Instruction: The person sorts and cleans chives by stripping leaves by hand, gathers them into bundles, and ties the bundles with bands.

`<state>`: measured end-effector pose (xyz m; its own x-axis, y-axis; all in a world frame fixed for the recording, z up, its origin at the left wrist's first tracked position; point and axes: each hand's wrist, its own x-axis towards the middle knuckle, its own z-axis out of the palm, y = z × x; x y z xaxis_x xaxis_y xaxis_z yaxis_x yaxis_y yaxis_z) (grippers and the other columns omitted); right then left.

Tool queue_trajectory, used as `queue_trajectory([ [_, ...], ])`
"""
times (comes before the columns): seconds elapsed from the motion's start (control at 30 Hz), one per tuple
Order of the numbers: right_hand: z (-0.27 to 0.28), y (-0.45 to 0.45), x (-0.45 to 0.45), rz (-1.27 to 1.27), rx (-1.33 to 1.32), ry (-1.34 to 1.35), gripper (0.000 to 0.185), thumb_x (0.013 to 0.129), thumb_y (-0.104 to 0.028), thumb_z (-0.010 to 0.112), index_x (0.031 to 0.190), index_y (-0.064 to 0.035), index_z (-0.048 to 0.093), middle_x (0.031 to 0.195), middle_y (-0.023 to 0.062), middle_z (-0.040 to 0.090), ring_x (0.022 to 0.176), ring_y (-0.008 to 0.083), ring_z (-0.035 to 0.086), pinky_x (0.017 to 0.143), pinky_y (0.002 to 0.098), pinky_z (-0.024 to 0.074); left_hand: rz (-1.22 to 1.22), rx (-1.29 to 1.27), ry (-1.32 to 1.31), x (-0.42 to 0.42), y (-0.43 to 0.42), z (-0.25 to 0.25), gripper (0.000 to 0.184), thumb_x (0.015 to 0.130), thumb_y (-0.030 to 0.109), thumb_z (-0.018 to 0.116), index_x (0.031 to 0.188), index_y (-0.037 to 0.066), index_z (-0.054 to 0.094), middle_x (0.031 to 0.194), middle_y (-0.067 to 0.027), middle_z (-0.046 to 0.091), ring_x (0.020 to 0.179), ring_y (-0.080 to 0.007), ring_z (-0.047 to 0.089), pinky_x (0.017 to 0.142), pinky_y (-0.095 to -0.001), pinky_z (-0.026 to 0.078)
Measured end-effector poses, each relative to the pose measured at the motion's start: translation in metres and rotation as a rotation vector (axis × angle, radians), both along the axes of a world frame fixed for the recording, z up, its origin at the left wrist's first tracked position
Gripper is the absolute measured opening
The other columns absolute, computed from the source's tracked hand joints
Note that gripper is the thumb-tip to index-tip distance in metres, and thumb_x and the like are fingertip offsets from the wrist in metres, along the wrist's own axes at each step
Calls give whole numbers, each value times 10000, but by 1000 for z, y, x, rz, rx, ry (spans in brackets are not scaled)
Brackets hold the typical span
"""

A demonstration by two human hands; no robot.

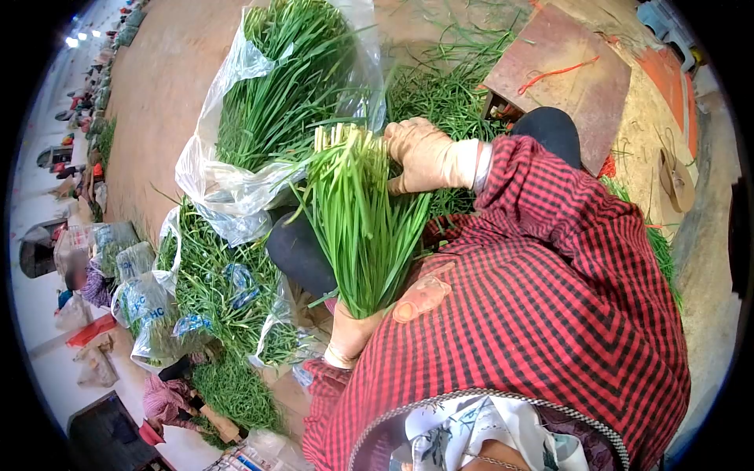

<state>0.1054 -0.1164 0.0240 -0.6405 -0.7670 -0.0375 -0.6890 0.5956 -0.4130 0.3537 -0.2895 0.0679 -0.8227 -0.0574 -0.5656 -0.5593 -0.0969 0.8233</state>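
Observation:
A bunch of garlic chives [357, 212] stands upright in front of my lap, pale cut ends at the top. My left hand [357, 326], gloved, is closed around its lower, leafy end, with the thumb in front. Up at the stems, my right hand [432, 153], in a beige glove, curls its fingers against the bunch's right side; some fingertips are hidden by stalks. Just behind stands a clear plastic bag [206, 169] packed with more garlic chives [290, 86].
Loose green leaves [220, 290] fill an open bag at left. A low wooden stool [561, 63] with a red string [558, 74] on it stands at upper right, beside scattered leaves [440, 94]. A sandal [675, 180] lies further right. Another person [165, 400] sits at lower left.

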Motion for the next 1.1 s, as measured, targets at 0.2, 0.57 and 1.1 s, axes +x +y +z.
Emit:
queue_trajectory([
  [0.2,-21,4,8,-54,57,-81,580,782,-341,650,1263,-37,535,1054,180,653,942,342,647,802,438,521,6,70,-28,3,-4,-10,409,821,45,736,1201,18,587,1138,-63,658,993,-143,622,882,-311,496],
  [0.57,-15,22,-21,41,209,-39,427,792,-119,548,1217,-96,563,861,170,671,822,367,666,713,469,523,37,281,-117,2,-21,-23,525,704,-77,704,1202,13,565,1117,-64,654,979,-172,627,870,-319,492],
  [1.1,33,61,-35,-104,-94,-241,607,834,-546,597,1200,-61,576,851,126,669,805,308,657,729,403,531,5,244,-113,13,-40,-20,498,709,-51,729,1181,6,580,1073,-56,658,938,-152,620,848,-306,495],
])
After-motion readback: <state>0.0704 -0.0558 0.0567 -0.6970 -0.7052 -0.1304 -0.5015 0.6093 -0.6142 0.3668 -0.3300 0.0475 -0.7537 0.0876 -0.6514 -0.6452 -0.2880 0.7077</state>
